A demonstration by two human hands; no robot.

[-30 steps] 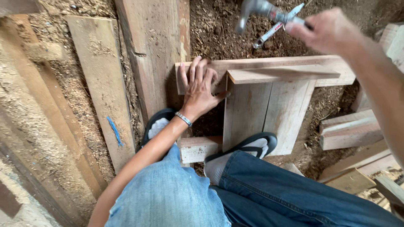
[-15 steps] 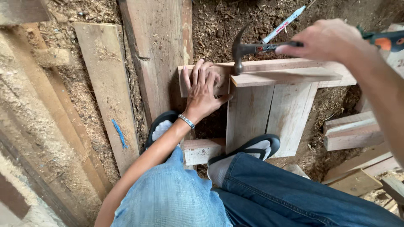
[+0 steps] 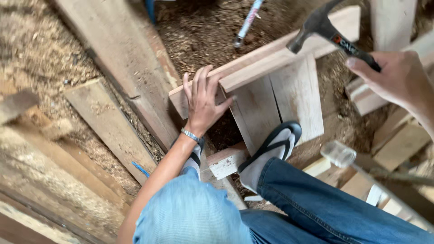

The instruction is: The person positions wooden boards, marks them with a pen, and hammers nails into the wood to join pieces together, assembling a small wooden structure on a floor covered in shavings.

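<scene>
My left hand (image 3: 202,100) lies flat with fingers spread on the left end of a long wooden crossbar (image 3: 271,56), pressing it against two upright boards (image 3: 280,106) of a small wooden frame. My right hand (image 3: 398,77) at the upper right grips the black handle of a claw hammer (image 3: 325,27), whose head hangs raised above the crossbar's right half. My right foot in a white sock and black sandal (image 3: 271,153) stands on the lower boards. The left foot (image 3: 195,160) is mostly hidden under my forearm.
Loose planks (image 3: 108,126) lie on sawdust-covered ground at the left, a long one (image 3: 117,58) running diagonally. More wood offcuts (image 3: 398,144) pile up at the right. A pen-like stick (image 3: 247,20) lies on the dirt beyond the frame. A blurred pale object (image 3: 339,153) hangs close to the camera.
The hammer has swung down to the crossbar and now rises again at the upper right. My left hand has stayed on the crossbar. The view has tilted.
</scene>
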